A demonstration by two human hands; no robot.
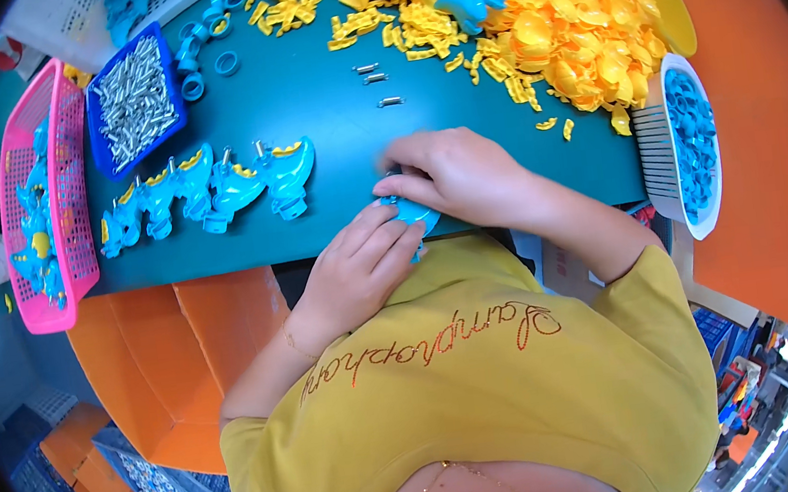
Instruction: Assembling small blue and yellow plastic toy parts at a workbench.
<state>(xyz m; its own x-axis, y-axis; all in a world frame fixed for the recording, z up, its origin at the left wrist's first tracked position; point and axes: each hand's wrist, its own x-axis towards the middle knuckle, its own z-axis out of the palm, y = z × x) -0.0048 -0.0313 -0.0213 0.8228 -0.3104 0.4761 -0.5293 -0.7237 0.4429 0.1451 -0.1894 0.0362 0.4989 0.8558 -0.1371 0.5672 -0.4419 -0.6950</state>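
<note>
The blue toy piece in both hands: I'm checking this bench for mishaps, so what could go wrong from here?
1. The blue toy piece is held by the left hand and right hand right at the table edge; a slip could drop it off the table.
2. Three loose metal springs lie just beyond the hands; a sweep of the hand could scatter them.
3. The yellow parts pile spreads toward the work spot, so bits may get knocked or mixed in.

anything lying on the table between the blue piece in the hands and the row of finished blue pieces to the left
Nothing visible. The blue piece sits gripped between the left hand and right hand at the table's near edge, and the teal surface across to the row of blue pieces looks bare.
</note>
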